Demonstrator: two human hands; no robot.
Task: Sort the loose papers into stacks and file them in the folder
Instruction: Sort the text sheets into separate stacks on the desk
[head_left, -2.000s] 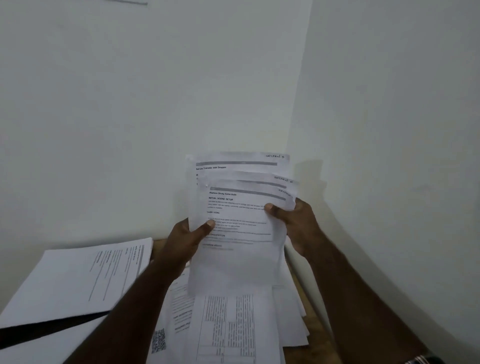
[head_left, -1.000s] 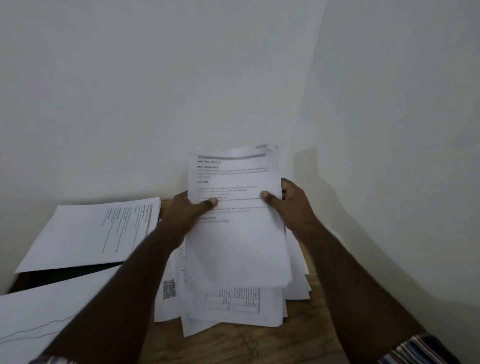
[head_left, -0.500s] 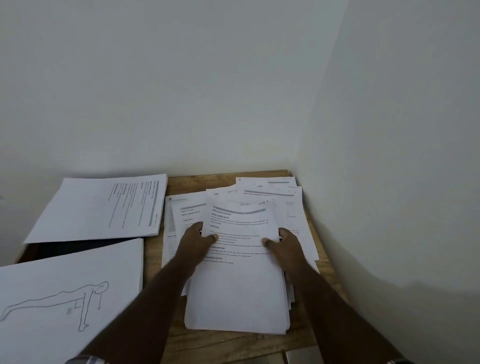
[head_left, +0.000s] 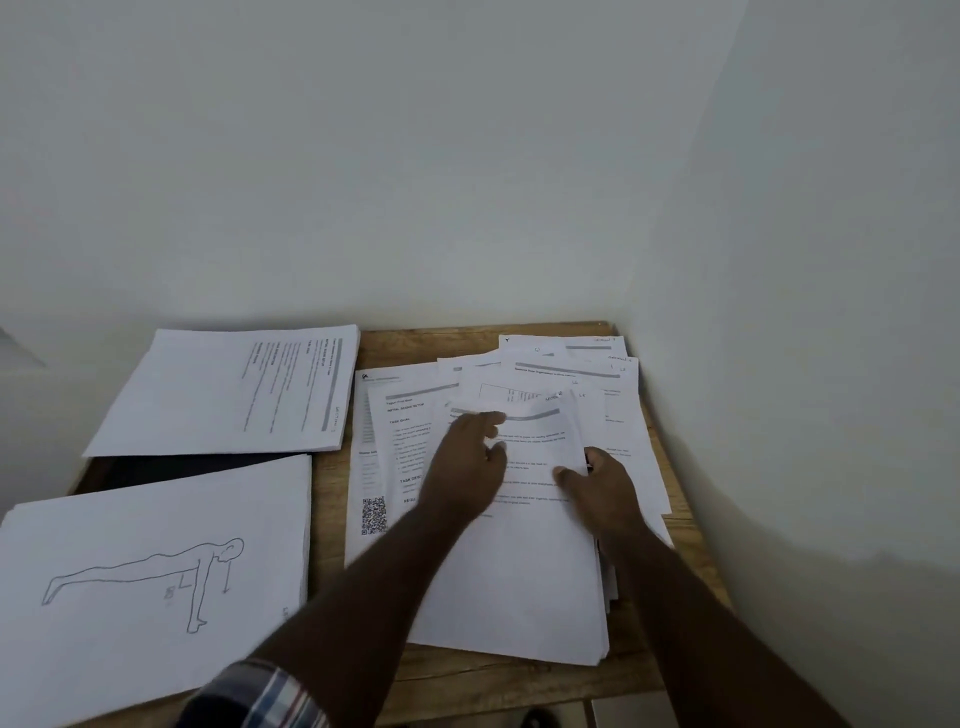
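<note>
Setting: a wooden table stood pushed into the corner of two pale walls, seen from a head-worn camera looking down.
Loose papers: a spread of printed sheets lay fanned over the right half of the table, overlapping one another, one showing a QR code near its lower left.
Top bundle: a thicker bundle of pages lay on that spread, nearest the person, its top edge lifted and slightly curled.
Left hand: it rested on the upper left of the top bundle with fingers extended and loose, touching the paper near the grey header bar (the hand was blurred, so any pinch could not be made out).
Right hand: it gripped the right edge of the top bundle, thumb on the printed face and fingers tucked beneath.
Sorted stacks: a stack of text pages lay turned sideways at the far left of the table; a second stack topped by a line drawing of a figure in a push-up pose lay nearer, at the left front.
Folder: a dark strip showed between and under those two stacks (possibly the folder, though too little was visible to tell).
Sleeve: a plaid cuff showed on the left forearm.
</note>
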